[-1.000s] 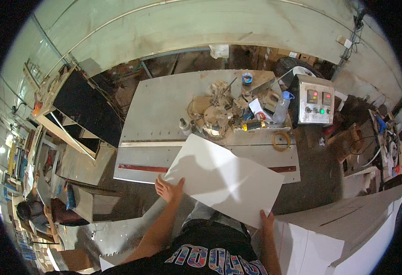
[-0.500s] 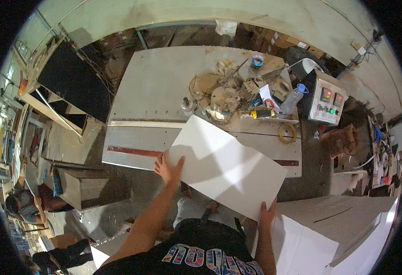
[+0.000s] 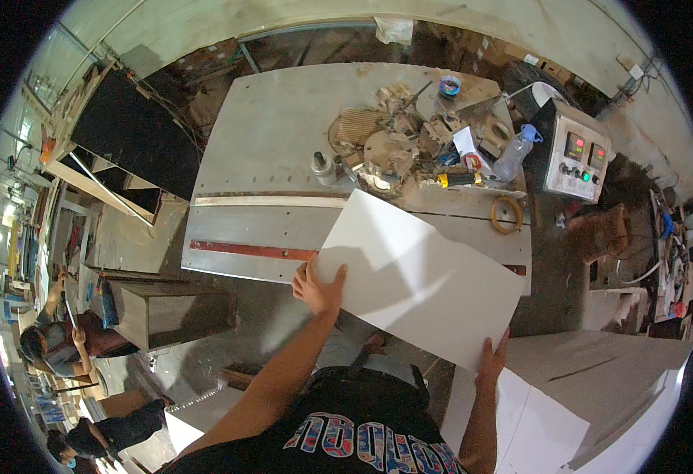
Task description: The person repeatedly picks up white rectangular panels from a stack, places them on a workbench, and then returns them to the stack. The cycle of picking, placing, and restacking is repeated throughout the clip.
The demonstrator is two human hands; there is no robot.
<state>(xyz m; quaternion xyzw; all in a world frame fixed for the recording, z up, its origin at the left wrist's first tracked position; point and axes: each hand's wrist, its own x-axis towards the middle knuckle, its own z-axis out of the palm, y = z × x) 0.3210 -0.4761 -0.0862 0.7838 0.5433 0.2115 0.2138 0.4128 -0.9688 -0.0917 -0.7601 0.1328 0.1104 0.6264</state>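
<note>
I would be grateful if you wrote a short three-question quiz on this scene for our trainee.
1. True or false: the left hand and the right hand both hold the white panel.
2. Which is nearest the control box: (a) silver canister, (b) clear bottle, (c) black panel?
3. Fill in: the lit button on the control box glows ____.

Key: 1. True; 2. b; 3. green.

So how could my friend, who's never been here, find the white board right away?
Look for the big grey table. In front of its near edge, nearer the person, is a flat white board, the left hand on its left end and the right hand at its near right corner. Unlike the white panels at lower right, it's held up in both hands.
</note>
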